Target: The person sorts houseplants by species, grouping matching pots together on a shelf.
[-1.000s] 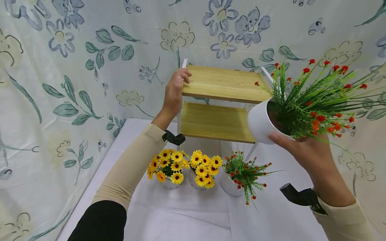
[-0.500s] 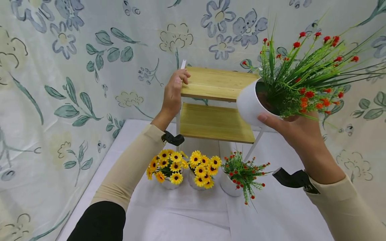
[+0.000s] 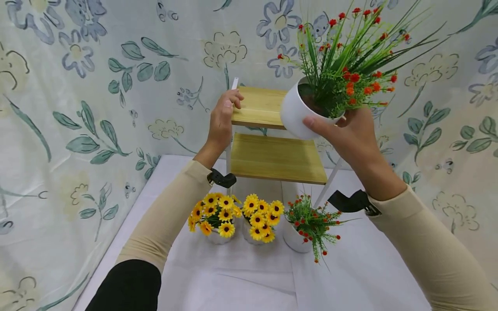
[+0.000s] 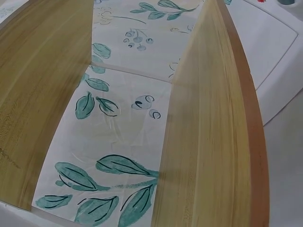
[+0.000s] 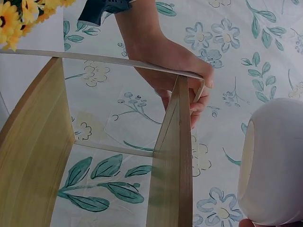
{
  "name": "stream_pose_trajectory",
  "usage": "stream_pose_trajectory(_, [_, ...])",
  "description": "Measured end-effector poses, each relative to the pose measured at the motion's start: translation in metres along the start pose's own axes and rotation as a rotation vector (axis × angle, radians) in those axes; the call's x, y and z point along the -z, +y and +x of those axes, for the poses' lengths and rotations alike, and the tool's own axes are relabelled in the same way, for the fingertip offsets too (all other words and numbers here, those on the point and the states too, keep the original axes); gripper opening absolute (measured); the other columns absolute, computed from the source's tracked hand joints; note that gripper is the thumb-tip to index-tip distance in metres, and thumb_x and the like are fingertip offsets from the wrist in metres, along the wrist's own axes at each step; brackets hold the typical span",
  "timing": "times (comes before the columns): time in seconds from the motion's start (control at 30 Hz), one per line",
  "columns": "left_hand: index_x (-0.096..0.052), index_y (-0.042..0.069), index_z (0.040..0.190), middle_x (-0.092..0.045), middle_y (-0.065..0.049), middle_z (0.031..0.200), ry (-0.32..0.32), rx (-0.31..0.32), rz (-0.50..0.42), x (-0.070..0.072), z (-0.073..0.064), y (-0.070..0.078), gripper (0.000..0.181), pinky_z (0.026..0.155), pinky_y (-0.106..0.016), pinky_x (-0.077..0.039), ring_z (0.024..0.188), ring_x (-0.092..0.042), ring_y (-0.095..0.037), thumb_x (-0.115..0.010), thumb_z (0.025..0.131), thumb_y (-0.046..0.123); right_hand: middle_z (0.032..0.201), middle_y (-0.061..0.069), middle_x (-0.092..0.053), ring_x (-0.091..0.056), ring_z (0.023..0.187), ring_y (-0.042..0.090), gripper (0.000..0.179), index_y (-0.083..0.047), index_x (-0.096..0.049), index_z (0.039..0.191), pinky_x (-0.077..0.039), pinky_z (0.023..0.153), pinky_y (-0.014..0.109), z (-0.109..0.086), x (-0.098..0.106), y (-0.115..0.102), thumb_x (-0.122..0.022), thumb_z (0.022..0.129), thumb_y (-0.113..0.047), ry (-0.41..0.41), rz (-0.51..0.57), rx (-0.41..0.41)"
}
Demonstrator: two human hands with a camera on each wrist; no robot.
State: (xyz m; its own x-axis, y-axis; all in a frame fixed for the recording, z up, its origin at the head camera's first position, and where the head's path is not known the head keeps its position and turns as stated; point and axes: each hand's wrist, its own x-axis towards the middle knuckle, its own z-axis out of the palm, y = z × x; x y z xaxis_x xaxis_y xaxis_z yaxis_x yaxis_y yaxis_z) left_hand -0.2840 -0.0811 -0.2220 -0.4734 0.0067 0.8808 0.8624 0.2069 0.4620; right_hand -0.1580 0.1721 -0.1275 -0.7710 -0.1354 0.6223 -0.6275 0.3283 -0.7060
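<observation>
A two-tier shelf stand with wooden boards (image 3: 258, 106) and white legs stands at the back of the table. My left hand (image 3: 222, 121) grips its upper left corner; in the right wrist view its fingers curl round the white frame there. My right hand (image 3: 355, 142) holds a white flowerpot (image 3: 296, 113) with long green grass and red flowers (image 3: 352, 80). The thumb lies along the pot's front, while most fingers are hidden behind. Tilted to the right, the pot hangs in front of the top board's right half. In the right wrist view the white pot (image 5: 274, 165) appears apart from the board.
In front of the stand, two pots of yellow flowers (image 3: 214, 214) (image 3: 260, 218) and a white pot with red flowers (image 3: 296, 239) stand in a row on the white tablecloth (image 3: 233, 280). A floral cloth (image 3: 155, 108) hangs behind and at the left.
My right hand has carried the flowerpot left and upward, from the stand's right side to in front of the top board. The left hand stays on the corner.
</observation>
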Motion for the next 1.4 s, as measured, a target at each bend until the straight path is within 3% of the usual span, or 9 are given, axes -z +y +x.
stream_pose_trajectory(0.27, [-0.053,-0.002,0.098,-0.057,-0.014,0.121,-0.068,-0.008,0.016,0.008,0.001,-0.003,0.041,0.113,-0.027,-0.026,0.130,-0.043,-0.020,-0.023,0.096,0.025,0.133,0.001,-0.056,-0.053,0.120,0.019,0.066,-0.021,-0.050,0.137,-0.051,0.094,0.036,0.026,-0.020,0.015,-0.079,0.078,-0.019,0.008,0.031,-0.049])
stream_pose_trajectory(0.43, [-0.055,0.002,0.110,-0.053,-0.012,0.134,-0.141,0.062,0.056,0.019,0.003,0.003,0.040,0.112,-0.024,-0.026,0.136,-0.038,-0.014,-0.027,0.096,0.027,0.132,0.001,-0.056,-0.053,0.118,0.018,0.066,-0.019,-0.050,0.137,-0.048,0.098,0.039,0.041,-0.033,0.020,-0.078,0.078,-0.026,-0.005,0.021,-0.085])
stream_pose_trajectory(0.6, [-0.054,-0.004,0.118,-0.053,-0.015,0.136,-0.135,0.157,0.005,0.030,0.004,0.020,0.040,0.108,-0.024,-0.031,0.136,-0.040,-0.018,-0.034,0.094,0.022,0.131,0.002,-0.057,-0.054,0.116,0.018,0.065,-0.016,-0.051,0.136,-0.048,0.097,0.037,0.052,-0.044,0.025,-0.078,0.077,-0.028,-0.021,0.037,-0.101])
stream_pose_trajectory(0.73, [-0.054,-0.010,0.115,-0.054,-0.023,0.132,-0.131,0.146,-0.050,0.033,0.005,0.039,0.041,0.112,-0.024,-0.026,0.137,-0.038,-0.029,-0.029,0.097,0.018,0.132,0.002,-0.056,-0.054,0.116,0.017,0.067,-0.016,-0.049,0.137,-0.048,0.098,0.036,0.062,-0.049,0.031,-0.077,0.078,-0.031,-0.021,0.011,-0.094])
stream_pose_trajectory(0.83, [-0.054,-0.012,0.112,-0.054,-0.026,0.128,-0.117,0.110,-0.055,0.030,0.005,0.043,0.041,0.113,-0.024,-0.025,0.136,-0.039,-0.032,-0.027,0.097,0.014,0.132,0.002,-0.055,-0.053,0.116,0.016,0.069,-0.015,-0.048,0.137,-0.047,0.097,0.034,0.068,-0.051,0.037,-0.076,0.077,-0.033,-0.015,-0.016,-0.103])
stream_pose_trajectory(0.97, [-0.054,-0.014,0.108,-0.055,-0.028,0.124,-0.093,0.051,-0.041,0.024,0.004,0.037,0.040,0.113,-0.026,-0.027,0.132,-0.043,-0.033,-0.026,0.095,0.011,0.133,0.003,-0.052,-0.051,0.116,0.015,0.072,-0.015,-0.044,0.139,-0.045,0.096,0.032,0.075,-0.052,0.045,-0.075,0.077,-0.039,-0.017,-0.030,-0.151])
stream_pose_trajectory(1.07, [-0.055,-0.012,0.108,-0.055,-0.028,0.124,-0.082,-0.010,-0.010,0.020,0.003,0.021,0.041,0.113,-0.029,-0.028,0.130,-0.044,-0.035,-0.024,0.095,0.011,0.132,0.004,-0.052,-0.049,0.114,0.015,0.074,-0.015,-0.044,0.138,-0.044,0.095,0.031,0.080,-0.052,0.050,-0.074,0.077,-0.043,-0.026,-0.040,-0.190])
stream_pose_trajectory(1.2, [-0.057,-0.006,0.112,-0.056,-0.020,0.127,-0.079,-0.064,0.085,0.018,0.000,-0.001,0.049,0.113,-0.030,-0.027,0.131,-0.043,-0.028,-0.021,0.096,0.023,0.133,0.004,-0.052,-0.049,0.112,0.015,0.075,-0.016,-0.045,0.138,-0.043,0.095,0.030,0.085,-0.056,0.055,-0.073,0.075,-0.047,-0.062,-0.051,-0.215])
stream_pose_trajectory(1.4, [-0.057,0.001,0.115,-0.056,-0.014,0.130,-0.060,-0.073,0.153,0.018,-0.001,-0.010,0.057,0.113,-0.029,-0.027,0.133,-0.041,-0.014,-0.018,0.097,0.038,0.136,0.004,-0.050,-0.049,0.114,0.016,0.080,-0.016,-0.043,0.141,-0.041,0.100,0.032,0.094,-0.064,0.056,-0.072,0.075,-0.050,-0.142,-0.070,-0.223])
